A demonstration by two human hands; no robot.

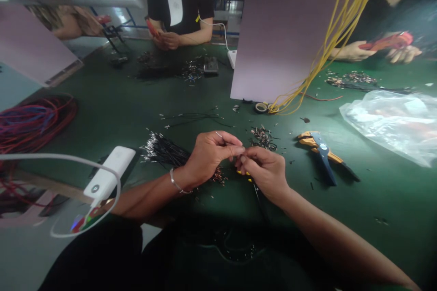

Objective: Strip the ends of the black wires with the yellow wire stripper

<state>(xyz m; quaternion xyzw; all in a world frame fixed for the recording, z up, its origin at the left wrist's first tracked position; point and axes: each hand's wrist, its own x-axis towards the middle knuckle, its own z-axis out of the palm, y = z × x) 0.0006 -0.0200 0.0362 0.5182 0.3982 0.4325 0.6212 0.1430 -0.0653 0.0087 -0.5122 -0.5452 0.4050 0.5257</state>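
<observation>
My left hand (210, 157) and my right hand (268, 170) meet over the green table, thumbs and fingers pinched together. What they hold between the fingertips is too small to make out. A thin pale sliver shows at the left fingers; I cannot tell what it is. Beside and partly behind my left wrist lies a bundle of short black wires (167, 149) with silvery tips. Copper-coloured ends (218, 176) show under that hand. Something yellow (244, 173) is mostly hidden below my right hand. Just beyond it sits a pile of small metal and black pieces (262, 137).
Blue-and-yellow wire strippers (322, 148) lie at right, near a clear plastic bag (392, 120). Yellow wires (327, 50) hang before an upright panel (273, 32). A white power bank (111, 173) and red wire coils (37, 120) are left. Co-workers sit across the table.
</observation>
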